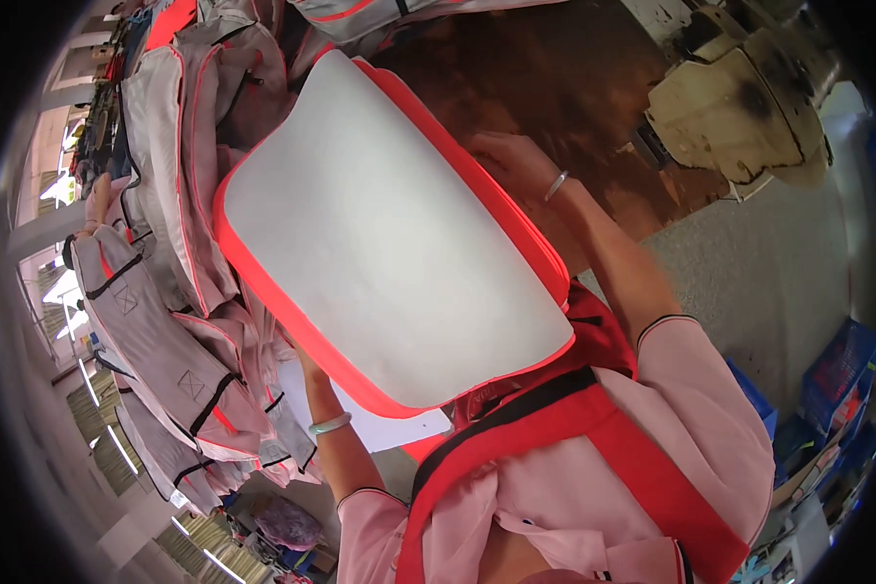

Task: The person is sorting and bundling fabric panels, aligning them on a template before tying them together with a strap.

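A large white panel point(389, 234) with rounded corners and bright red edging lies tilted before me, across the middle of the view. Along its right side the red border point(477, 180) shows in layers. My right hand point(521, 165), with a silver bangle at the wrist, is at this far right edge; its fingers are bent against the border and partly hidden. My left forearm point(331, 443), wearing a pale bangle, reaches up under the panel's lower left edge. The panel covers my left hand. A white sheet point(389, 428) shows beneath the panel's near edge.
Grey bag pieces with red piping point(170, 175) are heaped along the left. Beyond the panel is a worn brown tabletop point(545, 73). A stained, cream-coloured machine point(735, 112) stands at the far right. Blue boxes point(842, 375) sit lower right.
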